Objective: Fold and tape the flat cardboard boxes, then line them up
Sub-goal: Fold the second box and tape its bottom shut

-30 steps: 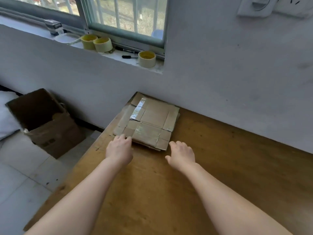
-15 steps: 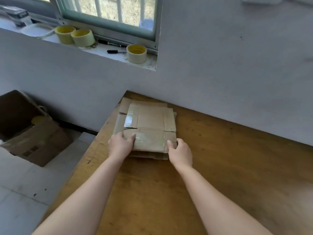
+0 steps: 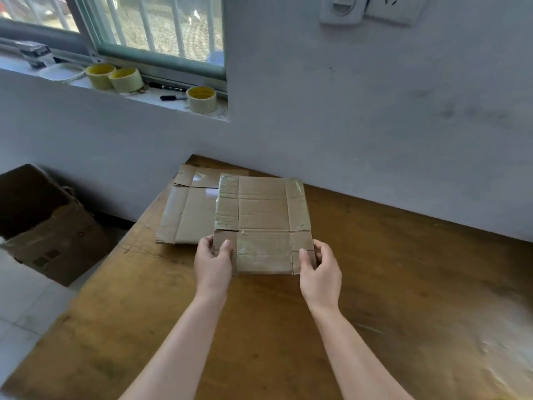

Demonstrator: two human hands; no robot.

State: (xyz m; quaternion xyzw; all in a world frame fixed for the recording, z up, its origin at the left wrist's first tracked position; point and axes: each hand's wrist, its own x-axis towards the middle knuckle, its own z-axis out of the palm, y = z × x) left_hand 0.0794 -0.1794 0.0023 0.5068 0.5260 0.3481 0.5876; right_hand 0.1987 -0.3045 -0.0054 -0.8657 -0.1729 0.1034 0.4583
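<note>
At the near edge of the top flat (image 3: 262,215), each hand holds one corner. The left hand (image 3: 213,264) pinches the near-left corner, thumb on top, other fingers hidden beneath. The right hand (image 3: 320,272) pinches the near-right corner, thumb on top, fingers curled round the right edge. From the fingers the top flat extends away toward the far wall, over the table (image 3: 403,284). It is close to square, so no long axis is clear, and both hands are equally near. Its left part overlaps a second flat (image 3: 187,215) lying further left. Count: two flats visible, with any layers beneath not discernible; three tape rolls (image 3: 100,75) (image 3: 126,79) (image 3: 202,99) on the sill (image 3: 173,106), far left, nearer the left hand; two markers (image 3: 173,97); one open carton (image 3: 52,235) on the floor, left. No box appears erected yet; folding is judged the next step.
</note>
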